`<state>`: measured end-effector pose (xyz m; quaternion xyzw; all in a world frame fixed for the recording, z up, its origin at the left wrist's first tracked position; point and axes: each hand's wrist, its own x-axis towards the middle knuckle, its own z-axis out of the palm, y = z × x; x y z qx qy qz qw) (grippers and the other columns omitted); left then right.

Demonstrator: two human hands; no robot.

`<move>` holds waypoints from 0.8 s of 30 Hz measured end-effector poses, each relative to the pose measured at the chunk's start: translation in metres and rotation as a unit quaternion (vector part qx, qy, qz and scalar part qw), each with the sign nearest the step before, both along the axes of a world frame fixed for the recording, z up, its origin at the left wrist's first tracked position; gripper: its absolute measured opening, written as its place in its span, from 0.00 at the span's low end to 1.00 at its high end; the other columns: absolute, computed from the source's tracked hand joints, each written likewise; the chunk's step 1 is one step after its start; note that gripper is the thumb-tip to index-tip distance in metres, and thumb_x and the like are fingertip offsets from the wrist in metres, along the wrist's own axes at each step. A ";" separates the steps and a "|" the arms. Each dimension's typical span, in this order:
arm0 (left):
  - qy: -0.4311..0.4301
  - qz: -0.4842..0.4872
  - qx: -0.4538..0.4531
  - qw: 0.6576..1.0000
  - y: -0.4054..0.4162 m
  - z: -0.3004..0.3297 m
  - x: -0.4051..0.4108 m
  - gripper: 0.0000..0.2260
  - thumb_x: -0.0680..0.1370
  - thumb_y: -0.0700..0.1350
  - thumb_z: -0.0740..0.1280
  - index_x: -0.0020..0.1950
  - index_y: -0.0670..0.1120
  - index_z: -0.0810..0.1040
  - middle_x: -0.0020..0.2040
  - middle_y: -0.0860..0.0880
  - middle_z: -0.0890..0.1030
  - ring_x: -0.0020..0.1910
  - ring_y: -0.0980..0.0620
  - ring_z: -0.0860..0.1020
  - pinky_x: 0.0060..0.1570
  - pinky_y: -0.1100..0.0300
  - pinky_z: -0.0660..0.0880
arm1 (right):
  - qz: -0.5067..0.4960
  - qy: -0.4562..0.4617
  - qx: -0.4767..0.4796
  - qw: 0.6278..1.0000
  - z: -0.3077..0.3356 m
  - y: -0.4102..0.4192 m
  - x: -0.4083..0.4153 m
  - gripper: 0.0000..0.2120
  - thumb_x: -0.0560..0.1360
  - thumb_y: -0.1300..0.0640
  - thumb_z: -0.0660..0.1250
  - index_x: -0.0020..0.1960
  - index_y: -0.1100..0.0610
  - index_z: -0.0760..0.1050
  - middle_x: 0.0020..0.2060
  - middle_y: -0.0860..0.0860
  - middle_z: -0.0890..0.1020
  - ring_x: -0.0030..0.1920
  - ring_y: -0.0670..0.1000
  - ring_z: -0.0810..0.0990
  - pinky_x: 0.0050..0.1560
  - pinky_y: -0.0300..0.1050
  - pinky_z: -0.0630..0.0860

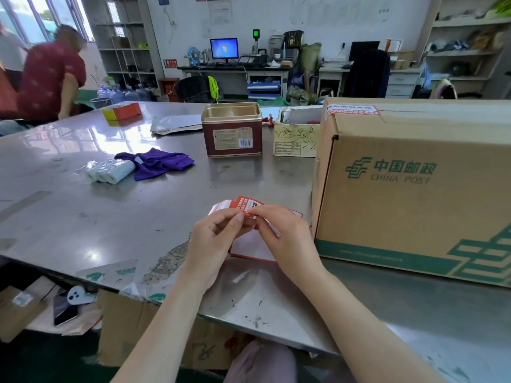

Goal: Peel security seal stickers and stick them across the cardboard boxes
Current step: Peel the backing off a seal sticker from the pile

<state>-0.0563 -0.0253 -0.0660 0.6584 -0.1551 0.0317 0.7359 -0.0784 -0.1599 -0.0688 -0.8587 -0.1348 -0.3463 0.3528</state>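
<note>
The red and white seal sticker is above the near part of the steel table, just left of the cardboard box, and it is partly lifted from its backing sheet. You are at the peeling step. Your left hand pinches the sticker's near end between thumb and fingers; your right hand pinches next to it, fingertips almost touching the left, apparently holding the sheet. Next, draw the sticker free without letting it curl onto itself, then carry it right to the box. One applied sticker already lies across the box's top far-left edge, so choose an unsealed seam. Beyond your hands stand a tin and a purple cloth.
</note>
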 end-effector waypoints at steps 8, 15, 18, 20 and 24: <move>-0.013 -0.001 0.018 1.000 0.001 0.001 0.000 0.08 0.78 0.37 0.63 0.49 0.42 0.82 0.43 0.47 0.85 0.45 0.51 0.84 0.47 0.65 0.77 | -0.009 -0.003 -0.017 1.000 -0.002 -0.001 0.001 0.11 0.73 0.62 0.64 0.53 0.59 0.81 0.49 0.53 0.84 0.51 0.52 0.81 0.53 0.44 0.76; -0.022 0.003 0.032 0.999 0.001 0.002 0.000 0.08 0.78 0.37 0.63 0.47 0.43 0.82 0.41 0.47 0.85 0.44 0.52 0.83 0.46 0.66 0.78 | -0.008 0.001 -0.026 1.000 0.000 0.001 -0.002 0.10 0.73 0.64 0.64 0.53 0.59 0.81 0.48 0.53 0.84 0.50 0.53 0.81 0.52 0.44 0.76; -0.036 0.015 0.049 0.998 0.001 0.000 0.001 0.08 0.78 0.37 0.63 0.47 0.43 0.82 0.40 0.48 0.85 0.43 0.53 0.83 0.46 0.66 0.77 | -0.006 -0.006 -0.032 0.999 0.001 0.001 -0.003 0.10 0.73 0.64 0.65 0.53 0.60 0.81 0.48 0.54 0.84 0.50 0.53 0.81 0.52 0.44 0.76; -0.047 0.024 0.065 0.997 0.001 -0.001 0.001 0.07 0.78 0.37 0.63 0.47 0.42 0.82 0.40 0.50 0.85 0.43 0.55 0.83 0.46 0.67 0.77 | -0.005 -0.008 -0.032 0.999 0.001 0.001 -0.003 0.11 0.73 0.64 0.65 0.53 0.60 0.81 0.48 0.54 0.84 0.50 0.53 0.81 0.52 0.45 0.77; -0.066 0.032 0.083 0.994 0.002 -0.002 0.003 0.07 0.78 0.38 0.63 0.47 0.40 0.81 0.41 0.48 0.84 0.43 0.55 0.83 0.46 0.68 0.76 | -0.006 -0.004 -0.008 1.000 0.001 0.002 -0.002 0.10 0.73 0.62 0.65 0.52 0.59 0.81 0.47 0.53 0.84 0.49 0.53 0.81 0.51 0.45 0.77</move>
